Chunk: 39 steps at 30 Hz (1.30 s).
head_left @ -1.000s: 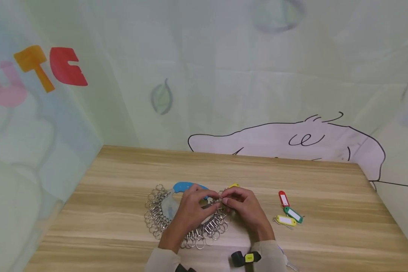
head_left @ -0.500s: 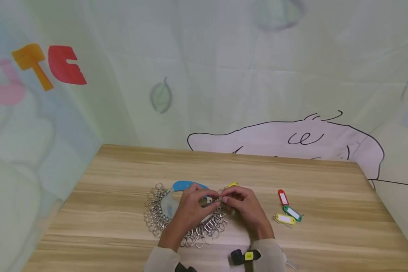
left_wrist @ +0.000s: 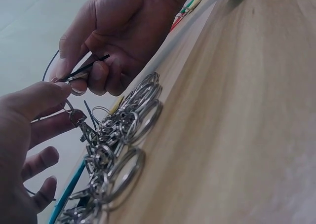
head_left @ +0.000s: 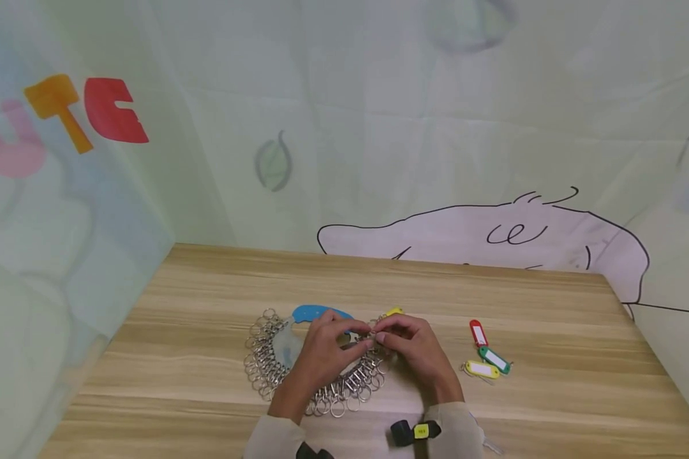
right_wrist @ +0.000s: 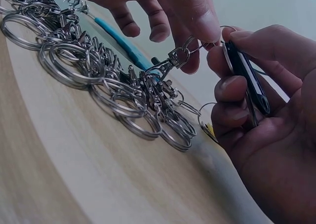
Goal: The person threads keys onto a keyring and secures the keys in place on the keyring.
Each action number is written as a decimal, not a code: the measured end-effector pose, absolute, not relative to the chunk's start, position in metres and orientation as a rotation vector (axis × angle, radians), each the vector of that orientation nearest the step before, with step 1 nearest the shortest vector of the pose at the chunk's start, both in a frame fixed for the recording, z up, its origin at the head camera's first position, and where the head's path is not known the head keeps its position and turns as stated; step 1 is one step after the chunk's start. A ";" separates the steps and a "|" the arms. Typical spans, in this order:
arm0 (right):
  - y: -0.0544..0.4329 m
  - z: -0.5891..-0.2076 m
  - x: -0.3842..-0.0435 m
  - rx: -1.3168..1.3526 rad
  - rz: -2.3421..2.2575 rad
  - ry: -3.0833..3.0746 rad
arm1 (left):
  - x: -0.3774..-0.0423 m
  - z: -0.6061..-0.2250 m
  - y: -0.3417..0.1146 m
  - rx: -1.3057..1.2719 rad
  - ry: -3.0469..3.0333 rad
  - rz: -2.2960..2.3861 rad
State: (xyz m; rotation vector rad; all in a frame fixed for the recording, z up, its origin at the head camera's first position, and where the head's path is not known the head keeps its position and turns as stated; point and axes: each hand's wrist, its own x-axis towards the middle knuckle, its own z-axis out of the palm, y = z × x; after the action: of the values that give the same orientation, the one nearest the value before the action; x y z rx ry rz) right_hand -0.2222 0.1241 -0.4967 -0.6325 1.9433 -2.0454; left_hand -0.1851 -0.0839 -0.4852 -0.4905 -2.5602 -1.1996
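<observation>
My left hand (head_left: pixel 321 350) pinches a split key ring (right_wrist: pixel 186 49) between thumb and index finger. That ring hangs from a metal swivel clasp (right_wrist: pixel 170 62) on a large key holder with a blue handle (head_left: pixel 310 313). Opposite it, fingertips almost meeting, my right hand (head_left: pixel 416 350) grips a dark key tag (right_wrist: pixel 249 78) with a white label strip. A flat metal key (right_wrist: pixel 252 108) lies along the tag inside the right fingers. Where the tag's thin ring meets the split ring, the fingertips partly hide it. Several clasps with rings (head_left: pixel 337 407) fan out beneath the hands.
On the wooden table (head_left: pixel 207 280), a red tag (head_left: pixel 478 333), a green tag (head_left: pixel 494 360) and a yellow tag (head_left: pixel 481 370) lie to the right. Another yellow tag (head_left: pixel 395 312) sits behind the right hand. A key (head_left: pixel 492 447) shows by the right sleeve.
</observation>
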 end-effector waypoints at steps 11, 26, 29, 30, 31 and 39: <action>0.125 -0.499 -0.224 -0.648 -2.062 1.926 | -0.187 -0.487 -0.085 -0.576 -2.479 -1.089; 0.125 -0.497 -0.223 -0.660 -2.064 1.914 | -0.186 -0.485 -0.082 -0.540 -2.547 -1.104; 0.125 -0.497 -0.223 -0.664 -2.060 1.919 | -0.185 -0.484 -0.082 -0.534 -2.554 -1.115; 0.125 -0.496 -0.223 -0.664 -2.059 1.922 | -0.185 -0.484 -0.081 -0.533 -2.554 -1.121; 0.125 -0.496 -0.223 -0.662 -2.058 1.925 | -0.185 -0.484 -0.081 -0.532 -2.554 -1.129; 0.125 -0.497 -0.224 -0.652 -2.043 1.947 | -0.186 -0.484 -0.082 -0.541 -2.553 -1.249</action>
State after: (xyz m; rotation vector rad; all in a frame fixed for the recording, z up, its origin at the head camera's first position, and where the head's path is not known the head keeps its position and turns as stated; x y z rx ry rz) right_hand -0.2235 0.1251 -0.4967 -0.6524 1.9468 -2.0434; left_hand -0.1857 -0.0821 -0.4843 -0.5413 -2.5532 -1.2492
